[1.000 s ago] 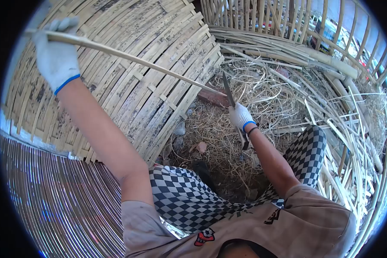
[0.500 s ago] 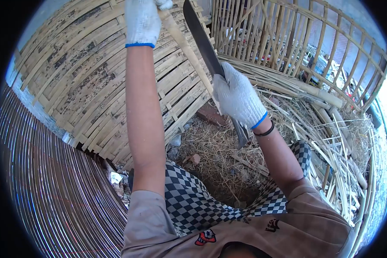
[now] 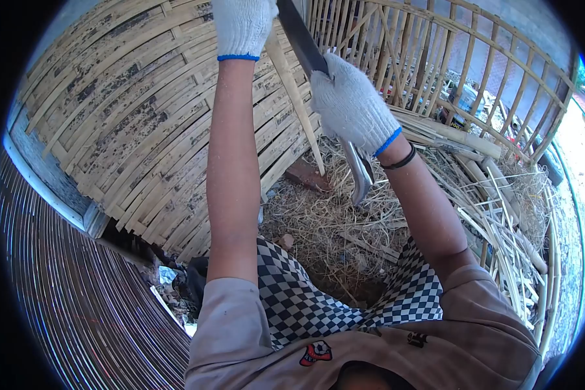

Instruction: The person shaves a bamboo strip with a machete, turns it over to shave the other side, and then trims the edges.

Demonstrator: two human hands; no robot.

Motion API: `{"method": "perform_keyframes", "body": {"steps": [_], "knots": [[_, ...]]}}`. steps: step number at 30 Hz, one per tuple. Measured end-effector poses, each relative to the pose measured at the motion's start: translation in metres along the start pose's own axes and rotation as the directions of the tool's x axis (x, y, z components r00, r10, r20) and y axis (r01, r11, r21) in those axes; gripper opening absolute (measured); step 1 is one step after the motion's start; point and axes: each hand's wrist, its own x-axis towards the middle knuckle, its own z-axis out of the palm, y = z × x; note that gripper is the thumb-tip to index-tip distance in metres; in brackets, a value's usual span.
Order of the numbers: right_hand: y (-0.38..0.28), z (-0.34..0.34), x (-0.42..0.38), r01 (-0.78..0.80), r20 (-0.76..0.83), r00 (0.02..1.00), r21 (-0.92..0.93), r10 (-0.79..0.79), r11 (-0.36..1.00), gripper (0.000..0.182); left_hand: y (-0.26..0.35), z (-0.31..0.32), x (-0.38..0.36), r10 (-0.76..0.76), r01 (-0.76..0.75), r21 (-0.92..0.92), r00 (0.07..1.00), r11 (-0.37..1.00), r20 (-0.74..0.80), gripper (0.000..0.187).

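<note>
My left hand (image 3: 244,29), in a white knit glove with a blue cuff, is closed on the upper end of a bamboo strip (image 3: 291,88). Its fingertips lie past the top edge of the view. The strip slants down to the right, its lower end near a reddish brick (image 3: 307,175). Wrapped around the handle of a machete (image 3: 300,40) is my right hand (image 3: 354,103), gloved alike. The dark blade points up and left, close beside my left hand, with its tip out of view. Below my right hand the curved handle end (image 3: 360,179) sticks out.
A woven bamboo panel (image 3: 130,110) stands on the left, and a bamboo slat fence (image 3: 461,58) at the back right. Fibrous shavings (image 3: 331,224) cover the ground between my knees. Split bamboo strips (image 3: 510,260) and poles (image 3: 465,138) lie to the right.
My left hand appears further right with the strip, closer to the blade. The machete and my right hand have shifted slightly up and left; the blade's tip has left the view.
</note>
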Motion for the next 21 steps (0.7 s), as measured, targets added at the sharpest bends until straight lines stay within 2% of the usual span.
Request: {"method": "perform_keyframes", "body": {"steps": [3,5,7,9,10,13,16,19,20,21], "knots": [[0.016,0.0,0.003,0.231,0.053,0.973,-0.187,-0.225,0.955,0.023,0.004,0.002,-0.004,-0.003,0.005,0.061,0.999,0.998,-0.034,0.036],[0.016,0.001,0.004,0.193,0.028,0.981,-0.089,-0.192,0.977,0.024,0.006,0.0,-0.005,0.024,-0.024,0.076,1.0,0.997,-0.003,0.037],[0.012,0.002,0.003,0.157,0.045,0.987,-0.126,-0.153,0.979,0.025,0.008,0.003,-0.007,0.055,-0.053,0.132,0.998,0.99,-0.013,0.038],[0.006,0.005,0.001,0.13,0.1,0.99,-0.297,-0.105,0.946,0.025,0.008,0.009,-0.011,0.092,-0.075,0.233,0.994,0.97,-0.065,0.04],[0.015,0.01,0.003,0.199,0.065,0.98,-0.31,-0.188,0.93,0.026,0.01,0.009,-0.011,0.07,-0.048,0.234,0.994,0.971,-0.089,0.041],[0.006,-0.001,-0.001,0.016,0.086,0.996,0.007,-0.017,1.0,0.025,0.01,0.002,-0.007,0.063,-0.033,0.272,0.993,0.962,-0.102,0.042],[0.005,0.013,-0.003,0.024,-0.007,1.0,-0.116,-0.025,0.993,0.025,0.007,0.003,-0.009,0.107,-0.088,0.243,0.992,0.966,-0.066,0.042],[-0.007,-0.008,-0.003,-0.126,0.201,0.971,-0.024,0.128,0.992,0.027,0.006,-0.006,-0.004,0.071,-0.054,0.24,0.995,0.969,-0.063,0.042],[0.003,-0.007,-0.003,-0.065,0.132,0.99,0.087,0.053,0.994,0.028,0.003,-0.006,-0.001,0.059,-0.043,0.172,0.994,0.984,-0.093,0.04],[0.006,-0.002,-0.001,-0.039,0.075,0.997,0.09,0.033,0.995,0.027,0.007,-0.003,-0.002,0.052,-0.037,0.169,0.995,0.985,-0.09,0.04]]}}
